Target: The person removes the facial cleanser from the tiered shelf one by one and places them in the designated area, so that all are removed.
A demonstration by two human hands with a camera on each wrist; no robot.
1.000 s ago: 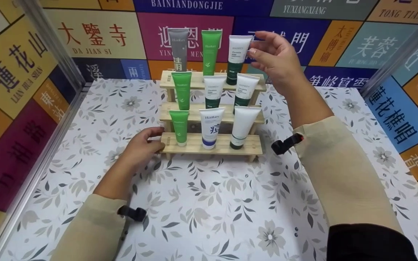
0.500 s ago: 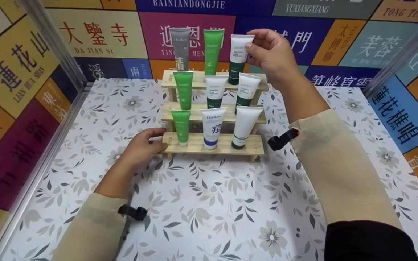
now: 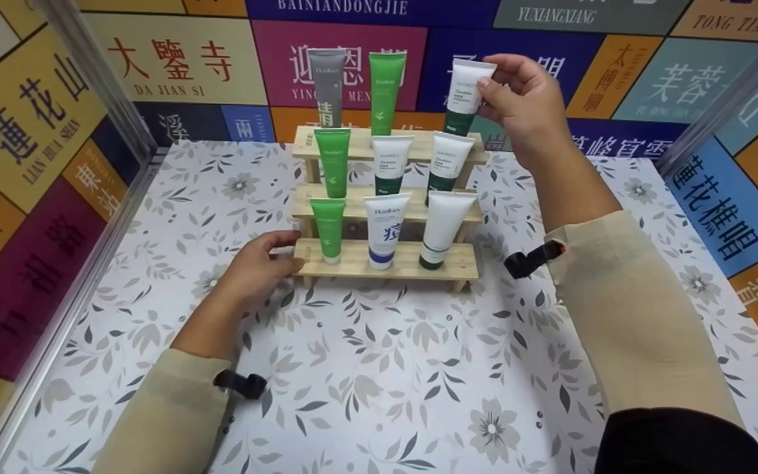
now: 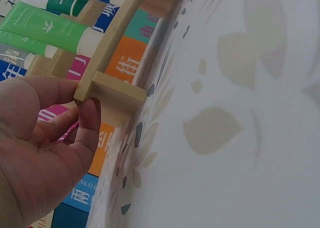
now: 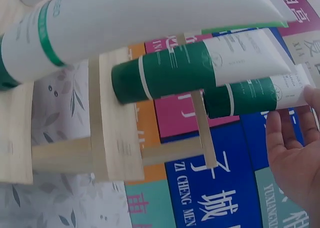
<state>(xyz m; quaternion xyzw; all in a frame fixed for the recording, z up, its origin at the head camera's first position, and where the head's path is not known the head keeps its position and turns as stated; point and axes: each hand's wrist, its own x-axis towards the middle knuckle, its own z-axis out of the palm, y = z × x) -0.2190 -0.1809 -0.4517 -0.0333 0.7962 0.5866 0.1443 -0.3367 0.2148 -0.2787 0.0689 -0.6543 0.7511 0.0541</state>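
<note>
A three-step wooden rack (image 3: 353,262) holds squeeze tubes standing on their caps. My left hand (image 3: 257,268) pinches the left end of its lowest step; in the left wrist view, thumb and fingers meet at the board's corner (image 4: 95,87). At the top right, my right hand (image 3: 529,112) pinches the upper part of a white squeeze tube with a dark green lower half (image 3: 466,92). The right wrist view has this tube (image 5: 250,97) reaching from the right hand (image 5: 297,153) to the top step, its cap overlapping the board. A similar tube (image 3: 450,161) stands on the middle step.
On the top step stand a grey tube (image 3: 328,89) and a green tube (image 3: 387,92). Lower steps carry more tubes, including a white one with a blue base (image 3: 387,230). The rack is on a floral tabletop (image 3: 379,382), backed by a colourful lettered wall (image 3: 188,66).
My right hand has closed on the top-right tube and shifted it right and slightly up. My left hand has stayed at the rack's lower left end.
</note>
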